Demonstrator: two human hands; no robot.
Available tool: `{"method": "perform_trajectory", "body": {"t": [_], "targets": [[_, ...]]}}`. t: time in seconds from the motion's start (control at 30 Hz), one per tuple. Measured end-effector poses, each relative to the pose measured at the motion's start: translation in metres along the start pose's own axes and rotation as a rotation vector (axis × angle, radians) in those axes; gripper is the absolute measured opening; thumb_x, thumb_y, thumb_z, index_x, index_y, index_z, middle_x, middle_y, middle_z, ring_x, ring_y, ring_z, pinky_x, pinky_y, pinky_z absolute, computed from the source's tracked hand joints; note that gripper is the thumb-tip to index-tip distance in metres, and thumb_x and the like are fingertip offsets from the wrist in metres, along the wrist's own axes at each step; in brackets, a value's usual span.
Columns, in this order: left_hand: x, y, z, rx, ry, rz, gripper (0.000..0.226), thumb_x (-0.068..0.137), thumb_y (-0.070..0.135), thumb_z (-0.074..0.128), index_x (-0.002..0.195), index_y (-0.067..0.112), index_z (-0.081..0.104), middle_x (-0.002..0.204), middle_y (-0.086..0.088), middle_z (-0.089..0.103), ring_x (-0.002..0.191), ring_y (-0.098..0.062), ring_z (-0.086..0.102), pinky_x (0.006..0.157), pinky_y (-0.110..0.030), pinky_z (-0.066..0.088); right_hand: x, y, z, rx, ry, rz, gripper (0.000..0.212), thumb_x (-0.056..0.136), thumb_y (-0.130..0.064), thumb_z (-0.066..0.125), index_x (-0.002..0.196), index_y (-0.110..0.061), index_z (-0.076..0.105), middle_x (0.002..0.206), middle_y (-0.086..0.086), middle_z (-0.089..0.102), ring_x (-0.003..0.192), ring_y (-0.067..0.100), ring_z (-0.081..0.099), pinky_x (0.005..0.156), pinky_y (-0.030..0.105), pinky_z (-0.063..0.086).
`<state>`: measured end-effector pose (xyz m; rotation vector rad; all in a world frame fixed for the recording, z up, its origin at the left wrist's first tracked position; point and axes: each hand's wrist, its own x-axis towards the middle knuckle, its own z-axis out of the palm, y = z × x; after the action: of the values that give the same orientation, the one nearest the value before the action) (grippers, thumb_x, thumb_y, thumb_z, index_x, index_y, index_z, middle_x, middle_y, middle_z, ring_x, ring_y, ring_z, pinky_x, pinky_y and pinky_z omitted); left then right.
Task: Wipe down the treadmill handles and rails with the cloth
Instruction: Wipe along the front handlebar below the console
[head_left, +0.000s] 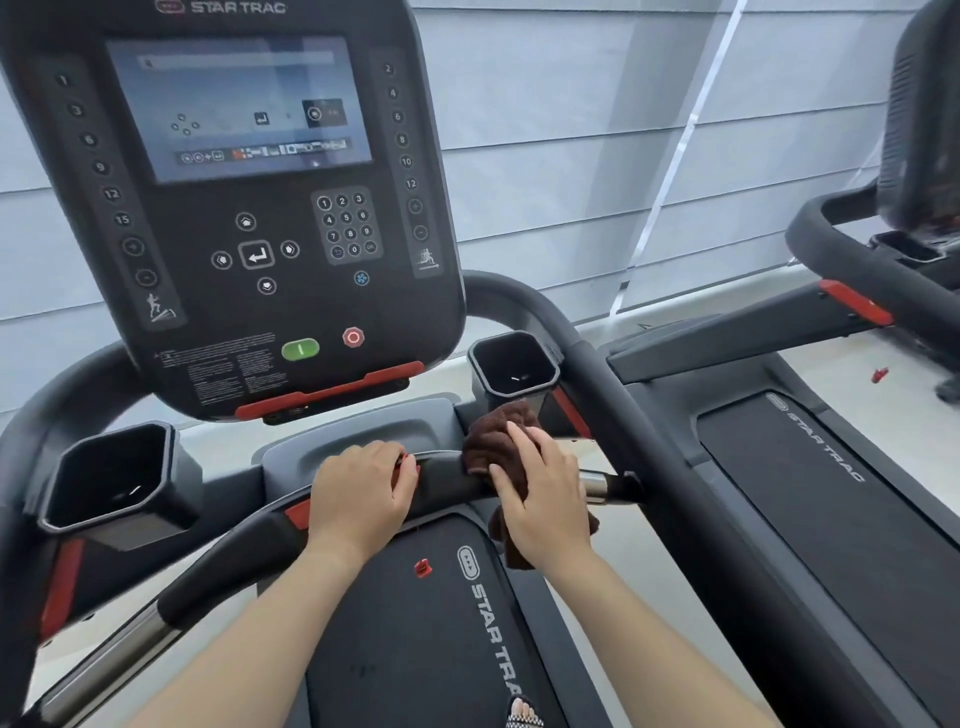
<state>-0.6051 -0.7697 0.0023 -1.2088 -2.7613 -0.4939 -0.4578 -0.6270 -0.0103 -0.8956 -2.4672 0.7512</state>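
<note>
A black front handlebar (447, 475) crosses the treadmill below the console. My right hand (545, 491) presses a dark brown cloth (493, 441) around the bar's right part, next to a silver sensor section (595, 483). Part of the cloth hangs below the bar. My left hand (361, 493) grips the same bar near its middle, over a red piece. The curved black right side rail (597, 374) runs past the cloth. On the left, the side rail (31, 415) curves up behind a cup holder.
The console (249, 208) with lit screen stands close above the bar. Cup holders sit at left (111, 478) and right (514, 364). The belt (426, 649) lies below, with a red safety clip (423, 568) dangling. A second treadmill (831, 493) stands to the right.
</note>
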Motion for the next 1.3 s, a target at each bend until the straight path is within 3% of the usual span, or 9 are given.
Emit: {"method": "perform_trajectory", "body": {"t": [0.13, 0.27, 0.5, 0.63, 0.7, 0.9, 1.1, 1.3], "targets": [[-0.001, 0.003, 0.0, 0.003, 0.022, -0.009, 0.042, 0.085, 0.043, 0.026, 0.081, 0.023, 0.063, 0.075, 0.006, 0.067, 0.07, -0.019, 0.06, 0.061, -0.036, 0.046, 0.009, 0.029, -0.01, -0.067, 0.0, 0.07, 0.049, 0.091, -0.047, 0.045, 0.136, -0.031, 0.04, 0.14, -0.003, 0.044, 0.121, 0.025, 0.04, 0.097, 0.046, 0.037], [-0.001, 0.005, -0.001, 0.024, 0.028, -0.023, 0.043, 0.085, 0.043, 0.025, 0.082, 0.023, 0.063, 0.076, 0.006, 0.067, 0.069, -0.018, 0.059, 0.061, -0.037, 0.047, 0.011, 0.039, -0.01, -0.093, -0.012, 0.143, 0.052, 0.092, -0.05, 0.04, 0.139, -0.026, 0.038, 0.144, 0.005, 0.04, 0.128, 0.029, 0.031, 0.103, 0.046, 0.03], [0.0, 0.008, -0.002, 0.051, 0.034, -0.055, 0.045, 0.085, 0.044, 0.025, 0.084, 0.023, 0.064, 0.079, 0.007, 0.069, 0.071, -0.019, 0.061, 0.063, -0.035, 0.047, 0.016, 0.052, -0.019, -0.025, -0.103, -0.089, 0.06, 0.085, -0.057, 0.037, 0.138, -0.029, 0.04, 0.14, 0.003, 0.041, 0.128, 0.023, 0.032, 0.103, 0.045, 0.035], [-0.002, 0.011, -0.002, 0.076, 0.065, -0.087, 0.043, 0.085, 0.043, 0.027, 0.083, 0.023, 0.066, 0.078, 0.006, 0.069, 0.07, -0.02, 0.061, 0.061, -0.035, 0.045, 0.022, 0.052, -0.014, 0.005, -0.093, -0.179, 0.056, 0.085, -0.052, 0.04, 0.134, -0.025, 0.045, 0.144, 0.004, 0.036, 0.134, 0.025, 0.027, 0.11, 0.048, 0.026], [-0.002, 0.012, -0.001, 0.084, 0.075, -0.095, 0.044, 0.085, 0.042, 0.027, 0.082, 0.022, 0.066, 0.076, 0.005, 0.068, 0.068, -0.02, 0.06, 0.059, -0.034, 0.043, 0.022, 0.048, -0.009, 0.07, -0.077, -0.229, 0.054, 0.085, -0.048, 0.043, 0.133, -0.023, 0.046, 0.144, 0.005, 0.04, 0.134, 0.026, 0.033, 0.111, 0.049, 0.027], [-0.003, 0.012, -0.001, 0.09, 0.084, -0.104, 0.044, 0.085, 0.041, 0.027, 0.081, 0.021, 0.066, 0.074, 0.003, 0.067, 0.065, -0.022, 0.058, 0.059, -0.034, 0.042, 0.026, 0.025, -0.002, 0.095, -0.129, -0.41, 0.046, 0.088, -0.044, 0.048, 0.132, -0.031, 0.047, 0.138, 0.001, 0.05, 0.127, 0.024, 0.045, 0.104, 0.041, 0.038], [-0.003, 0.009, -0.003, 0.092, 0.035, -0.083, 0.042, 0.086, 0.043, 0.026, 0.082, 0.024, 0.064, 0.078, 0.007, 0.068, 0.067, -0.018, 0.057, 0.059, -0.033, 0.042, 0.036, 0.031, -0.008, 0.17, -0.077, -0.24, 0.034, 0.087, -0.038, 0.05, 0.118, -0.026, 0.06, 0.12, -0.006, 0.062, 0.109, 0.016, 0.056, 0.09, 0.034, 0.047], [-0.006, -0.01, -0.011, -0.001, -0.008, -0.098, 0.039, 0.088, 0.046, 0.022, 0.071, 0.026, 0.052, 0.068, 0.008, 0.056, 0.067, -0.017, 0.053, 0.057, -0.032, 0.038, 0.03, -0.013, 0.009, 0.114, -0.049, -0.334, 0.032, 0.087, -0.035, 0.053, 0.115, -0.022, 0.063, 0.12, 0.001, 0.061, 0.111, 0.023, 0.056, 0.089, 0.041, 0.049]]}}
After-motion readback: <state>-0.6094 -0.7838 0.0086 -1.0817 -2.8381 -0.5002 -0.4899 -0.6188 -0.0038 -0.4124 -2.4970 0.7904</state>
